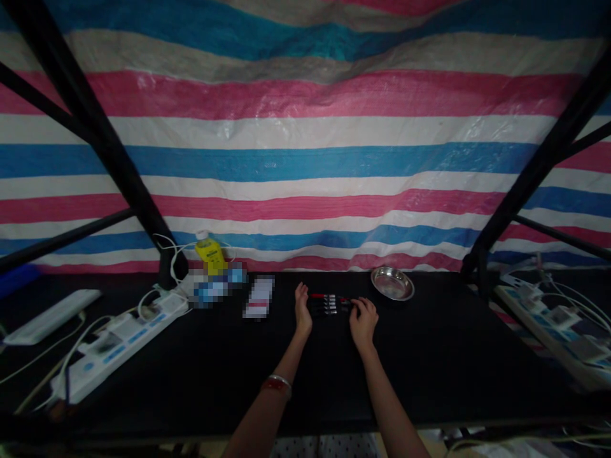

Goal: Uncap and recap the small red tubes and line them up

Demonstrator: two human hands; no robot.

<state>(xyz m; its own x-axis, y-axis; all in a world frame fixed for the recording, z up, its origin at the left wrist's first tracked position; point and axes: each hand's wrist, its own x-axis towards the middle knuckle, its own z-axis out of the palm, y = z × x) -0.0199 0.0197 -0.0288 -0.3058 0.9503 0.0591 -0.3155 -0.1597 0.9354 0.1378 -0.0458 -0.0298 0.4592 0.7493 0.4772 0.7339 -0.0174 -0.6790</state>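
Note:
Several pens lie side by side in a row on the black tabletop, one red at the far side and the others black, with silvery bands near the middle. At their left ends my left hand stands on its edge, fingers stretched out and holding nothing. My right hand is at the right ends, its fingers curled down onto the pens. The exact grip of those fingertips is partly hidden. A bracelet circles my left wrist.
A shiny metal dish stands behind my right hand. To the left are a blurred-out phone-like item, a yellow bottle and a white power strip with cables. Another power strip lies right. Black frame posts flank a striped sheet.

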